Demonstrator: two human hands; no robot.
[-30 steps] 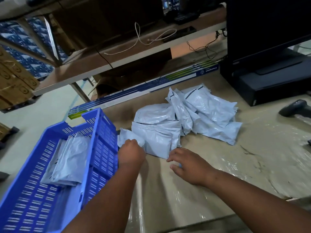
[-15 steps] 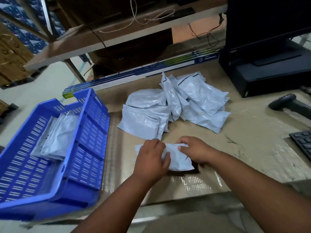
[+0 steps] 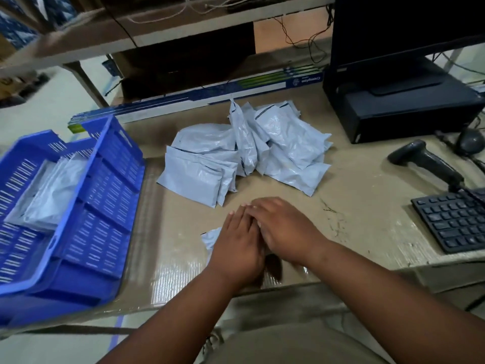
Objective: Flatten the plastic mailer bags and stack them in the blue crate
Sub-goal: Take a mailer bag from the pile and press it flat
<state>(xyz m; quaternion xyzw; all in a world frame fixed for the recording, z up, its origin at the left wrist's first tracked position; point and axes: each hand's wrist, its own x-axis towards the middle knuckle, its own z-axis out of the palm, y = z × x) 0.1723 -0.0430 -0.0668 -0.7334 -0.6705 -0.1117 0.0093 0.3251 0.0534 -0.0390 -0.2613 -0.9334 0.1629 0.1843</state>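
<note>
A small grey mailer bag (image 3: 211, 236) lies near the table's front edge, mostly hidden under my hands; only its left corner shows. My left hand (image 3: 237, 248) and my right hand (image 3: 286, 229) lie palm down on it, side by side, fingers stretched flat and overlapping at the tips. Behind them sits a pile of several crumpled grey mailer bags (image 3: 249, 151). The blue crate (image 3: 110, 179) stands at the left, overhanging the table edge, with a few flat grey bags (image 3: 52, 190) inside.
A barcode scanner (image 3: 425, 158), a black keyboard (image 3: 456, 219) and a mouse (image 3: 471, 141) lie at the right. A black monitor on a black box (image 3: 404, 101) stands at the back right. A long blue-and-white carton (image 3: 210, 95) runs along the back.
Both hands pulled one bag from the pile toward the front edge and went from gripping it to lying flat on top of it. The view tilted down.
</note>
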